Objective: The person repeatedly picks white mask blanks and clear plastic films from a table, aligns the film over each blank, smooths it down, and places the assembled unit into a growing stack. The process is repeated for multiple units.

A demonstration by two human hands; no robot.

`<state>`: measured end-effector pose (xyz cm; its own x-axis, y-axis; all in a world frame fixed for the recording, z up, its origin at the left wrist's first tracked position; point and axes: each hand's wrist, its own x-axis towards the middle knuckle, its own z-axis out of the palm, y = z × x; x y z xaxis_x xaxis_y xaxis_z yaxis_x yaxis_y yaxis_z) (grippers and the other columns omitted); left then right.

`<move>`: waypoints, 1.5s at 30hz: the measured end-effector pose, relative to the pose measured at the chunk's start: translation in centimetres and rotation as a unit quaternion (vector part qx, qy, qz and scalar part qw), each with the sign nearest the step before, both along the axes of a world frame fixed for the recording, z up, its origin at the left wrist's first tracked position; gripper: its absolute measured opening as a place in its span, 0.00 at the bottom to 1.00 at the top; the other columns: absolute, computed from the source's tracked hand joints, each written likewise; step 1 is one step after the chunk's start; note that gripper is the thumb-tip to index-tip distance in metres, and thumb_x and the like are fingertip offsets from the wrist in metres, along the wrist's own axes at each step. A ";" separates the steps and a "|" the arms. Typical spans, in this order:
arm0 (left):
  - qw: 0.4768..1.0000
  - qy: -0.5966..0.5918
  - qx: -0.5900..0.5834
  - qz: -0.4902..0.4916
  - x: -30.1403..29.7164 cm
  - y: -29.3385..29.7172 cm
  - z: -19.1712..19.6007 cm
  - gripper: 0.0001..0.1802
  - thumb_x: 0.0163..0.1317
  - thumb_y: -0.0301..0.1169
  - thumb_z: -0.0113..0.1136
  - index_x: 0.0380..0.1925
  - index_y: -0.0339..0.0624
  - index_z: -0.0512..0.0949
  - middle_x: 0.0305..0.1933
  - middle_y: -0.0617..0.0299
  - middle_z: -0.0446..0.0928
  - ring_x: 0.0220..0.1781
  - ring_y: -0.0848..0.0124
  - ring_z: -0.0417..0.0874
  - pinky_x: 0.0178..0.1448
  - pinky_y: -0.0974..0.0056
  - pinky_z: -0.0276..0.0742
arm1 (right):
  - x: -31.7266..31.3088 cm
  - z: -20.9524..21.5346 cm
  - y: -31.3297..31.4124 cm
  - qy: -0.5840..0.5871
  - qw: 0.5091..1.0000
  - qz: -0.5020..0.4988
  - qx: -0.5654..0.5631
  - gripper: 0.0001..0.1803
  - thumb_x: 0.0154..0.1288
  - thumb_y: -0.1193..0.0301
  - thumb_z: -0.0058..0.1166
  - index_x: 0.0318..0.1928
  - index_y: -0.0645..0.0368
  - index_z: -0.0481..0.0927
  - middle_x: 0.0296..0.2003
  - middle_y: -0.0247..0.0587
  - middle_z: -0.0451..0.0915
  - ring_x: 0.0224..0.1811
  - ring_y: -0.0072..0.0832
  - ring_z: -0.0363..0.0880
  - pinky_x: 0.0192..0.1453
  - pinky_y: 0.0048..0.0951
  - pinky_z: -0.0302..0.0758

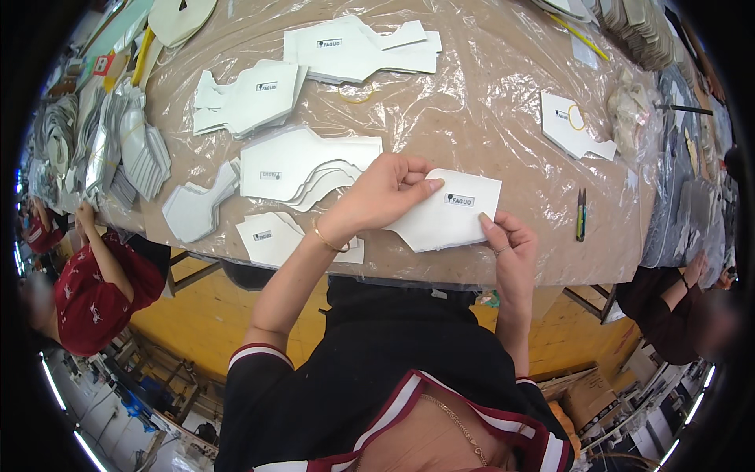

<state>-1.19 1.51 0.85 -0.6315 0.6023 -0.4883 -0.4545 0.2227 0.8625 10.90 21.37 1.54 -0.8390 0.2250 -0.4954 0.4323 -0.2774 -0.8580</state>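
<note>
Left hand (384, 193) fingers pinch the white cut piece (448, 212) at its top edge; right hand (510, 244) fingers grip its lower corner.

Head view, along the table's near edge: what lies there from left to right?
Grey cut pieces → small white stack → left hand → white cut piece held by both hands → right hand → small snips.
</note>
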 end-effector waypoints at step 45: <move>0.996 0.034 0.068 0.038 6.0 3.0 1.5 0.09 0.69 0.25 0.58 0.42 0.29 0.82 0.38 0.61 0.84 0.42 0.77 0.83 0.48 0.70 0.81 | 1.0 4.2 -0.5 0.222 0.804 0.187 0.519 0.18 0.59 0.81 0.59 0.51 0.62 0.80 0.46 0.45 0.80 0.40 0.39 0.84 0.40 0.33 0.81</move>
<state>4.81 4.47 2.37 -0.7070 0.6085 -0.3603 -0.4057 0.0684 0.9115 11.89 20.86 5.78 -0.9865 0.0144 0.1633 -0.0940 0.7662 -0.6356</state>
